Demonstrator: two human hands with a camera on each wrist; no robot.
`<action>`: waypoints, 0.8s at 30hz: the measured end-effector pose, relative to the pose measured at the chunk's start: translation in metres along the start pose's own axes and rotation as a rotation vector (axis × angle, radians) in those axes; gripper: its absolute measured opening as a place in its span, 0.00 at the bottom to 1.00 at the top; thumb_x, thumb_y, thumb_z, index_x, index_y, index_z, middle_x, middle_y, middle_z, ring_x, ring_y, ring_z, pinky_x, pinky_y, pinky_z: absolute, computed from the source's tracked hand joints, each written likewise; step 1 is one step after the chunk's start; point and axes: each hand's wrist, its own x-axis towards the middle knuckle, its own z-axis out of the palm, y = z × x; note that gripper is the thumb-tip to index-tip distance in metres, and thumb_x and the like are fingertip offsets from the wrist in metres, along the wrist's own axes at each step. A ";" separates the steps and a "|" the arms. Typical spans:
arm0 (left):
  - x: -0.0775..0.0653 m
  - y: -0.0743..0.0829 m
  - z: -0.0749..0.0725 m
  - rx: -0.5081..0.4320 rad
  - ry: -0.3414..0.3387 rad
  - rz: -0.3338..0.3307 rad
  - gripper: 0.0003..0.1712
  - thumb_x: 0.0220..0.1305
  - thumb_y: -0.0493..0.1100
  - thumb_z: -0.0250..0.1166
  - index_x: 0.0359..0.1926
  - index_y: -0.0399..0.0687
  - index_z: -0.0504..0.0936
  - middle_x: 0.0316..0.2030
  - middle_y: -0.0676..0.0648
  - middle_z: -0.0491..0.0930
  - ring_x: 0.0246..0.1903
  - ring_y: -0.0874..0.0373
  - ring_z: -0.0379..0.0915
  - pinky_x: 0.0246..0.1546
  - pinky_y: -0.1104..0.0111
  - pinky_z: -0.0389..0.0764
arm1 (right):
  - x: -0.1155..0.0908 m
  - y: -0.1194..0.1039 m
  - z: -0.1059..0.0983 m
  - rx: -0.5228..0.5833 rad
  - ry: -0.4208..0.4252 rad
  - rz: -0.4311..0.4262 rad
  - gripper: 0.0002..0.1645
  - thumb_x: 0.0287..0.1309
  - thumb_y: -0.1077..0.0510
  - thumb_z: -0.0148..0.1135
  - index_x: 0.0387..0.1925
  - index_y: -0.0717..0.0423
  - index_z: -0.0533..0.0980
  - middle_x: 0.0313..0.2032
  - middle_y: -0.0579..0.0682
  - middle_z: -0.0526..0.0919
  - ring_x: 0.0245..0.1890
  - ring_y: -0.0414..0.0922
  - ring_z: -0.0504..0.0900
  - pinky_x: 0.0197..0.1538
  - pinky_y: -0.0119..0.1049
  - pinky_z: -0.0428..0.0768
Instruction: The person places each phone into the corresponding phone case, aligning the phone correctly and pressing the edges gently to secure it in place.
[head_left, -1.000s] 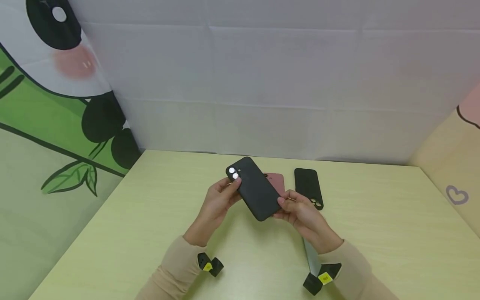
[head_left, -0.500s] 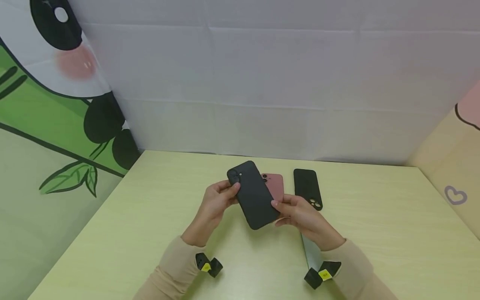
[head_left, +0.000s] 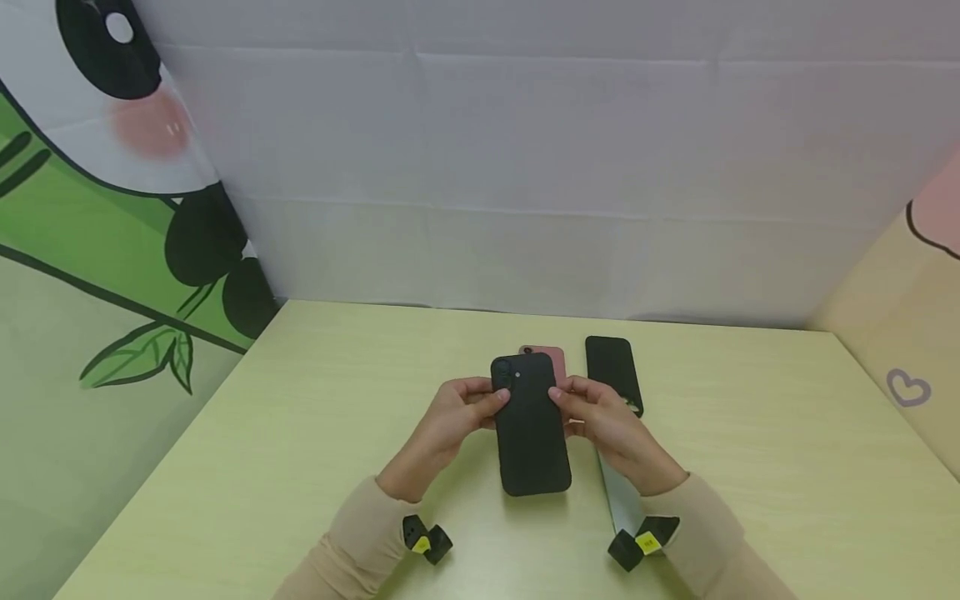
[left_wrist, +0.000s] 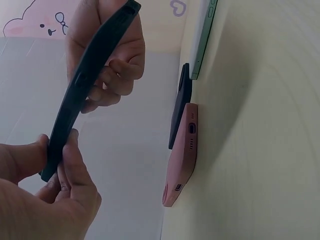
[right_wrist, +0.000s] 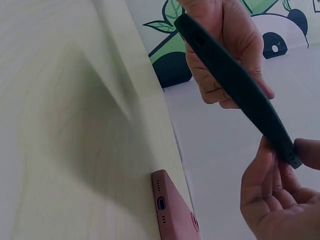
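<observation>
Both hands hold a black phone case (head_left: 531,433) upright above the table, its back with the camera area at upper left facing the head view. My left hand (head_left: 456,417) pinches its left edge between thumb and fingers. On the opposite edge my right hand (head_left: 609,425) grips near the top, thumb on the back. In the wrist views the case (left_wrist: 82,82) appears edge-on, with cutouts along its rim. Whether a phone sits inside it, I cannot tell. Close behind it lies a pink phone case (head_left: 557,360), partly covered in the head view.
Another black phone case (head_left: 611,365) lies at the back right of the pale table (head_left: 360,392). A light phone with a green edge (head_left: 621,500) lies partly under the right forearm. Printed cloth walls (head_left: 525,167) stand around the table's back and sides.
The held phone case has turned from slanted to nearly upright and moved down and slightly right. Both hands now grip its side edges; the right thumb has shifted up along it.
</observation>
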 end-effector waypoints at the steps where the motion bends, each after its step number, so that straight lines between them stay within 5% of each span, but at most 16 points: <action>1: 0.000 -0.001 0.000 0.001 -0.001 -0.002 0.18 0.60 0.37 0.60 0.49 0.29 0.75 0.33 0.44 0.83 0.28 0.62 0.80 0.36 0.67 0.80 | 0.000 0.000 0.000 -0.009 0.002 -0.008 0.11 0.61 0.56 0.56 0.37 0.60 0.70 0.26 0.44 0.75 0.28 0.42 0.74 0.38 0.36 0.75; 11: 0.000 -0.003 0.009 -0.019 -0.049 -0.014 0.20 0.61 0.41 0.60 0.50 0.32 0.74 0.38 0.41 0.82 0.33 0.59 0.80 0.44 0.64 0.79 | -0.002 -0.001 0.004 -0.021 0.201 -0.032 0.08 0.62 0.63 0.53 0.37 0.66 0.70 0.20 0.41 0.77 0.26 0.39 0.75 0.37 0.31 0.76; 20: -0.006 -0.004 0.011 0.170 -0.324 -0.108 0.18 0.60 0.41 0.61 0.47 0.32 0.76 0.35 0.41 0.82 0.32 0.57 0.81 0.39 0.63 0.81 | -0.003 -0.009 -0.004 0.098 0.375 0.000 0.06 0.63 0.61 0.52 0.30 0.58 0.70 0.20 0.41 0.72 0.23 0.39 0.71 0.35 0.31 0.73; 24: -0.010 -0.003 0.015 0.174 -0.362 -0.103 0.16 0.59 0.36 0.61 0.47 0.30 0.76 0.31 0.42 0.80 0.29 0.59 0.80 0.38 0.63 0.81 | -0.003 -0.011 -0.008 0.122 0.382 0.019 0.06 0.63 0.60 0.52 0.29 0.55 0.72 0.23 0.42 0.71 0.24 0.40 0.71 0.35 0.31 0.73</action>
